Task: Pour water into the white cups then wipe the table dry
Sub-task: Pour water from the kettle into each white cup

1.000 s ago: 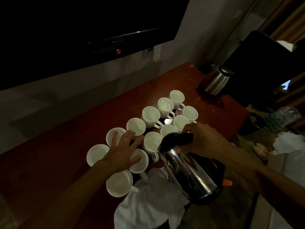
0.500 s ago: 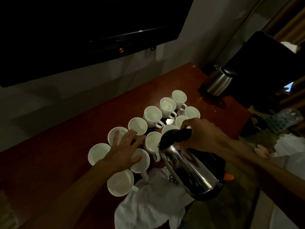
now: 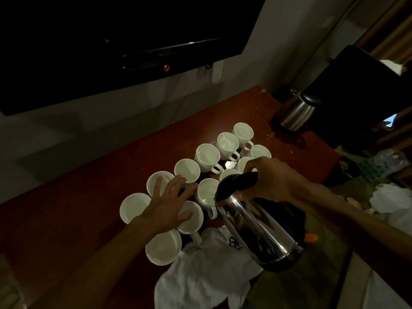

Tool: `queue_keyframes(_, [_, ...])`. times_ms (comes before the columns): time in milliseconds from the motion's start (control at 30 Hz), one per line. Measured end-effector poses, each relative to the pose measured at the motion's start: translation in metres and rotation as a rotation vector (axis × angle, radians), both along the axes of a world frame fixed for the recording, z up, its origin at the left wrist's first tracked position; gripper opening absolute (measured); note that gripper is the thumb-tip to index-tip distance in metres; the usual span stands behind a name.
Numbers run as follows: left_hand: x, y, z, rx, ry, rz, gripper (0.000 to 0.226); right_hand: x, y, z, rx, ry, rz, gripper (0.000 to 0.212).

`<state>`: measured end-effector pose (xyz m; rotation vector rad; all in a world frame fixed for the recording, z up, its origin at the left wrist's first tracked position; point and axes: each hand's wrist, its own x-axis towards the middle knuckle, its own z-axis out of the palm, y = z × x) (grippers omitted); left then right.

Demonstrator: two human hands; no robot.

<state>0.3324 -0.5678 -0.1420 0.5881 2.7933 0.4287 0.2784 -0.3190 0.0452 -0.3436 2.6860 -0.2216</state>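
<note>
The steel kettle (image 3: pixel 256 230) is grasped by its black handle in the right hand (image 3: pixel 269 181), whose fingers are curled round it, and it is held tilted above the near edge of the table (image 3: pixel 78 208). Its long axis is seen to run from the base, which is nearest to the person, up to the spout, which is pointed away and to the left. Just beyond the spout one cup (image 3: pixel 207 189) of the white cups (image 3: pixel 207 156) is placed, its rim almost under the lip, so the pour is judged to be aimed at this cup; a stream of water cannot be made out in the dim light. The other cups are set in two rows that go from the left of the kettle to well beyond it. To the left of the kettle the left hand (image 3: pixel 169 201) is spread flat over two cups, with nothing gripped; whether it is pressed on the rims cannot be told. Its thumb is close to the spout and could be splashed. A white cloth (image 3: pixel 207 275) is crumpled just beside the kettle base, on its left, and a second kettle (image 3: pixel 296 112) is stood far beyond it, to the right
</note>
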Motion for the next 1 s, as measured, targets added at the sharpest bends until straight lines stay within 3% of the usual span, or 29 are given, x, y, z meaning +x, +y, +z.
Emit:
queue_keyframes(600, [0.001,0.001,-0.002,0.015,0.017,0.006,0.080,-0.014,-0.011,0.004,0.072,-0.108,-0.021,0.057])
queue_keyframes(1000, [0.001,0.002,0.000,0.046,0.014,0.024,0.081,0.025,0.015,-0.004,-0.144,-0.030,-0.137,0.046])
